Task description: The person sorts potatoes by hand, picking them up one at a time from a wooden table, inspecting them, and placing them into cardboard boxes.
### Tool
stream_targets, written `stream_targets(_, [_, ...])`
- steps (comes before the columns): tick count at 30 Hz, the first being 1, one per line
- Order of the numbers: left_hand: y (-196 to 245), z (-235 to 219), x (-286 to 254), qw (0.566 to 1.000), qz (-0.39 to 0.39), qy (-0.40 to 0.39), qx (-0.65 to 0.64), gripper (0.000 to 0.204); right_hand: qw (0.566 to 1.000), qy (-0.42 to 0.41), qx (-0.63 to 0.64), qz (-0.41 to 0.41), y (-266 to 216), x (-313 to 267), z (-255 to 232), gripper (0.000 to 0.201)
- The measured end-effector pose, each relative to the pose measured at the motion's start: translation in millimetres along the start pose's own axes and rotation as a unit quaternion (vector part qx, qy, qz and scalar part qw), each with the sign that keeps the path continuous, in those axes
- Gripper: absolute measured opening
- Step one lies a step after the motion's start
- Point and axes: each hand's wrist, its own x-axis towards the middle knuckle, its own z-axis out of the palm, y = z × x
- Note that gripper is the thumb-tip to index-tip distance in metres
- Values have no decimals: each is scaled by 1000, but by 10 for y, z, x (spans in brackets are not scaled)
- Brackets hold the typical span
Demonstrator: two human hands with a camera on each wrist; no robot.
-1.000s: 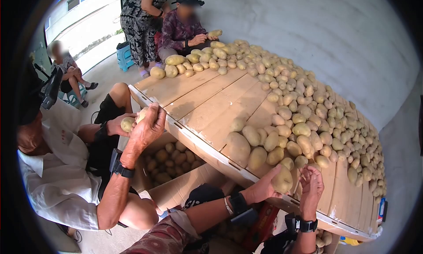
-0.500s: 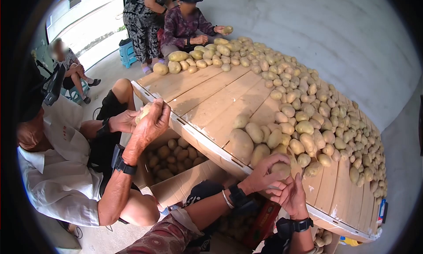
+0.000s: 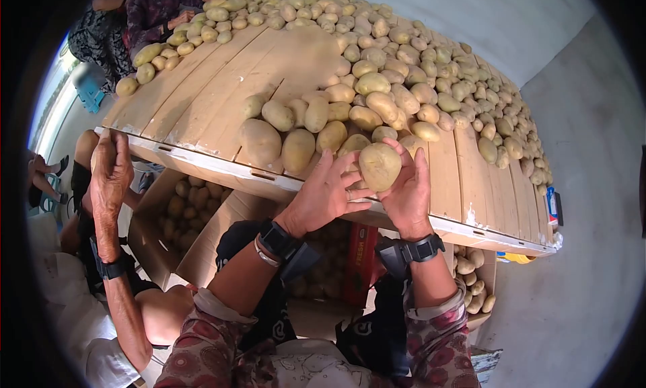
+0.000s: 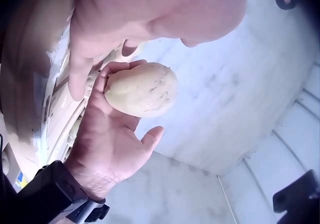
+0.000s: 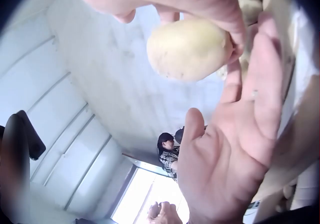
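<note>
While I watch from a distance through the head camera, the right hand (image 3: 409, 198) holds a single potato (image 3: 380, 167) up at the table's near edge, just right of the middle of the scene. From the left wrist view I can see its fingers curled round one end of the potato while the thumb stands out free to the side. To the left, the left hand (image 3: 328, 194) has its fingers straight and somewhat spread, palm turned toward the potato, and it grips nothing; its fingertips come close beside the potato, but I cannot tell whether they touch it. Both wrists wear dark bands (image 3: 425, 247). Beyond the hands, loose potatoes lie on the table (image 3: 195, 85), a small cluster near and left of the held one, with a broad pile (image 3: 447, 103) running along the far side and down to the right. Below the near edge I see a carton (image 3: 214, 235) of potatoes at left, a red box (image 3: 360, 257) near the middle, and more potatoes in a right-hand carton (image 3: 489, 274). On the left, a neighbour's hand (image 3: 112, 166) is at the table's corner, and at the far left a person in purple (image 3: 158, 13) is beside the potatoes.
</note>
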Motion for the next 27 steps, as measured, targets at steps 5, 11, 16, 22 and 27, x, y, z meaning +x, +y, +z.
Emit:
stream_targets(5, [-126,-108,14,993,-30,-6,-112,75,995,-67,-9,-73,51,50,-70,59])
stream_targets(11, [-28,-138,47,978,-5,-24,-206,72,997,-15,10,-80,-31,88,-131,55])
stream_targets(16, [183,-198,-14,992,108,-11,-61,69,991,37,-129,-1,27,63,-106,53])
stream_targets(22, [341,101,-46,978,179,60,93,66,966,-115,-98,210,241,26,8,64])
stream_targets(27, [247,-110,-14,980,163,-106,33,83,972,-69,47,220,328,-19,-54,68])
